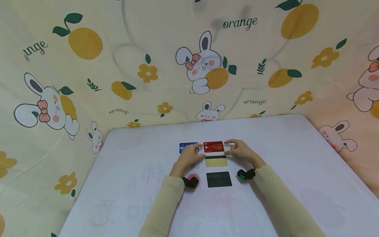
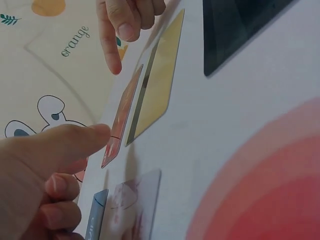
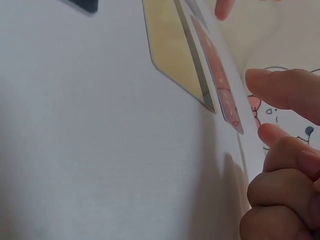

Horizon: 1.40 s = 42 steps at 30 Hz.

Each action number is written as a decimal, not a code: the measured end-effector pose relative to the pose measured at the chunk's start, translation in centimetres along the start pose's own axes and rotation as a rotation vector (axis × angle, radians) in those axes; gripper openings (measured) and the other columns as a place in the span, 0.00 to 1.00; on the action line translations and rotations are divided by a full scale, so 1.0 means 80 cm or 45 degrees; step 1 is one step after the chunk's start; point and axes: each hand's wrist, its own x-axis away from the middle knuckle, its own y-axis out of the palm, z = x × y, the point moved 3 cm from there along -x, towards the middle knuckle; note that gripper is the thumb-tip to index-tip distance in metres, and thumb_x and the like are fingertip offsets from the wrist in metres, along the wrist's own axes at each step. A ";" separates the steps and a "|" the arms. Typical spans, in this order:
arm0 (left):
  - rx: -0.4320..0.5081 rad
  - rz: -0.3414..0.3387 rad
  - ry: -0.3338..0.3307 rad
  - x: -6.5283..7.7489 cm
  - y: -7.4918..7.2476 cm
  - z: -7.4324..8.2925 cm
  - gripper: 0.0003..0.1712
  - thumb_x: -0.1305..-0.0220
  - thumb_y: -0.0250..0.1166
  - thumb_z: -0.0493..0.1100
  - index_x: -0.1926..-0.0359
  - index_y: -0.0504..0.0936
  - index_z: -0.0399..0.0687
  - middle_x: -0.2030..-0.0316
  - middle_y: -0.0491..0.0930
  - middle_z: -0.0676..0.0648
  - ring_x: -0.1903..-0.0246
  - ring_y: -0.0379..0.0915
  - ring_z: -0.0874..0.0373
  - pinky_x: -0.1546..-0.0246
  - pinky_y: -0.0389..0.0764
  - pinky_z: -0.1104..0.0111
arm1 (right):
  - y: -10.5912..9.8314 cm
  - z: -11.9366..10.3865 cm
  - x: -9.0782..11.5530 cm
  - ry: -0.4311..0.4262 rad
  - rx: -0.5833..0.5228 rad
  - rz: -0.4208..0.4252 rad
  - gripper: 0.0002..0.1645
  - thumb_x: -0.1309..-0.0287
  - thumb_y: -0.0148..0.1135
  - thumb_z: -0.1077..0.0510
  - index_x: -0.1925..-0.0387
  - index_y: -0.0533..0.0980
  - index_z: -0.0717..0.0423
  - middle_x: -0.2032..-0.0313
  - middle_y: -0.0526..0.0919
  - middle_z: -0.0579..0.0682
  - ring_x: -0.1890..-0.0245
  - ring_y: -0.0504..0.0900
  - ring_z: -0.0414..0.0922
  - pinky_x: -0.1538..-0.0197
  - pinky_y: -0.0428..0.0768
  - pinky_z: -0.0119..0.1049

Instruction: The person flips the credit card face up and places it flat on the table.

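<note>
A red VIP card (image 1: 214, 146) lies on the white table between two hands. My left hand (image 1: 188, 155) is at its left side, thumb and forefinger apart, the other fingers curled. On the right my right hand (image 1: 241, 151) has its thumb and forefinger spread near the card's right edge, with a gap between them and the card in the right wrist view. A blue card (image 1: 185, 146) is partly covered by the left hand. Nearer lie a gold card with a dark stripe (image 1: 216, 161) and a black card (image 1: 219, 179). A pale card with a pinkish picture (image 2: 137, 207) shows in the left wrist view.
Black straps with small devices (image 1: 246, 174) sit on both wrists. The white table (image 1: 118, 184) has faint printed marks and a pink round print by the left wrist. Behind it hangs a cream curtain (image 1: 165, 33) printed with rabbits and oranges.
</note>
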 end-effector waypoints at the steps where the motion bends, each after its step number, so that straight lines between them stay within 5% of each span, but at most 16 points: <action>1: 0.003 0.001 0.003 0.001 0.000 -0.001 0.31 0.41 0.69 0.51 0.37 0.74 0.52 0.77 0.65 0.53 0.76 0.61 0.61 0.73 0.63 0.72 | 0.000 0.001 0.001 -0.005 -0.002 -0.004 0.37 0.48 0.69 0.56 0.37 0.68 0.60 0.83 0.64 0.42 0.78 0.64 0.40 0.70 0.63 0.32; 18: -0.048 -0.023 -0.014 0.026 0.010 0.007 0.32 0.44 0.70 0.53 0.38 0.75 0.55 0.77 0.66 0.52 0.74 0.63 0.60 0.72 0.63 0.71 | 0.013 0.006 0.027 -0.021 0.009 0.009 0.37 0.50 0.71 0.56 0.39 0.70 0.62 0.82 0.68 0.42 0.76 0.66 0.41 0.65 0.65 0.35; 42: -0.135 -0.012 0.008 0.036 0.024 0.014 0.34 0.48 0.73 0.53 0.39 0.76 0.55 0.68 0.70 0.50 0.65 0.65 0.59 0.66 0.67 0.71 | 0.025 -0.001 0.045 -0.032 0.008 0.006 0.36 0.54 0.74 0.62 0.41 0.72 0.66 0.80 0.67 0.43 0.75 0.66 0.40 0.66 0.66 0.33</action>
